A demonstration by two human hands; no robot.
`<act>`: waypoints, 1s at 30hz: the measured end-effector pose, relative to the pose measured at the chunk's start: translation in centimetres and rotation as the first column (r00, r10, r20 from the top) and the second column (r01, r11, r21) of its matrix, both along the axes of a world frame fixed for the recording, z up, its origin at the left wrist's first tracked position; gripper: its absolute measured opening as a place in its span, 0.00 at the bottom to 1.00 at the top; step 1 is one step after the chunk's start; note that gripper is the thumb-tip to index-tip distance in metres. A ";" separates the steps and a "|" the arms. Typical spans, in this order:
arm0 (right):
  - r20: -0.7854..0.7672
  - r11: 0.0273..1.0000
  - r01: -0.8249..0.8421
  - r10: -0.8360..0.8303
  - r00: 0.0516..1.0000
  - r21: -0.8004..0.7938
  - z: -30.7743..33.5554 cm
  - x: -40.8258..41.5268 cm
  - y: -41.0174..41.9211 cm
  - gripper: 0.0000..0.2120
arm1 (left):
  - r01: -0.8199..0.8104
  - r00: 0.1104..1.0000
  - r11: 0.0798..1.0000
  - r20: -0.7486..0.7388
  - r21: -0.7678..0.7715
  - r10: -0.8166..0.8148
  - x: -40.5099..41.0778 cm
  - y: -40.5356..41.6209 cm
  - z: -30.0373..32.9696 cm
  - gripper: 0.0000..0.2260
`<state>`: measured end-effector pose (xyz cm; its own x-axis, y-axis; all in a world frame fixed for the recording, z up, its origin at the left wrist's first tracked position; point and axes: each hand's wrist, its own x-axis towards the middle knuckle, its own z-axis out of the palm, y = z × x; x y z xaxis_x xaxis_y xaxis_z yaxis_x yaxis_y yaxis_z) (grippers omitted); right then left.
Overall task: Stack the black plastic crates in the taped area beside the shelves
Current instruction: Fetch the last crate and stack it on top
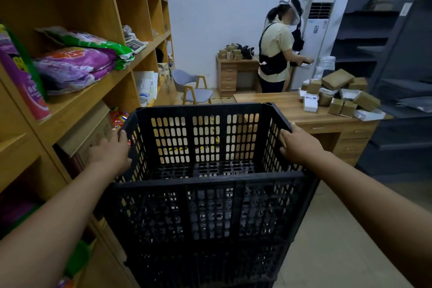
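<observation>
Top black perforated plastic crate point(205, 147) sits on at least one more black slatted crate point(198, 262) below it, right beside the tall wooden shelving unit point(98, 91) on the left. Left hand point(112, 149) grips the top crate's left rim, fingers point(121, 134) curled over the edge. Right hand point(299, 145) grips the right rim the same way, fingers wrapped inward over the wall. Both hands clamped on the crate, so it reads as being set down or squared up on the stack, not yet released.

Progress guess: stack at least two high, maybe three; placement of this one nearly done, letting go still left. Any further crates to fetch: none visible.

Hard to tell: taped floor area is not visible, crates block it. Stack bottom is cut off by the frame edge, so the count is unsure. Whether the top crate is fully seated cannot be judged. Another person stands by the far wooden worktop point(275, 105) with small cardboard boxes point(339, 98).
</observation>
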<state>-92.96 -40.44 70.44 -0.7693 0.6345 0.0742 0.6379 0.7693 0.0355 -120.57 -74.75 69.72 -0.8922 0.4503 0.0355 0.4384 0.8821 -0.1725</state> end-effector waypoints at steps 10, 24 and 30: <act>-0.246 0.992 -0.005 -0.027 0.969 -0.126 -0.1 3.1 -3.5 0.26 | -0.037 0.972 0.961 0.234 0.273 -0.029 2.7 -1.9 0.2 0.35; -0.273 0.997 0.041 -0.057 0.960 -0.063 0.5 3.4 -4.8 0.21 | -0.014 0.978 0.971 0.206 0.238 -0.036 3.6 -2.1 0.4 0.31; -0.209 0.975 -0.064 0.019 0.978 -0.212 0.3 4.6 -6.0 0.28 | 0.070 0.947 0.961 0.285 0.266 -0.148 5.9 -3.6 1.1 0.37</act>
